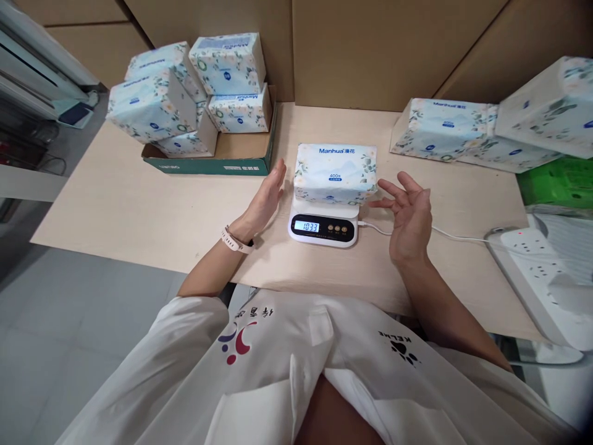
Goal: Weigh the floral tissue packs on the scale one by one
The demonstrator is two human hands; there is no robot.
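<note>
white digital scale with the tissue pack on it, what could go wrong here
The white-and-blue floral tissue pack seems to overhang the small white digital scale, so a bump from the right hand might shift it. The thin white cable runs past that hand and could snag, tugging the scale. Stacked floral packs in the green cardboard tray sit unevenly and might topple if jolted.

Smooth plastic scale (324, 228), matt wooden tabletop (199, 207), film-wrapped tissue pack (335, 170), perhaps faintly glossy.
</note>
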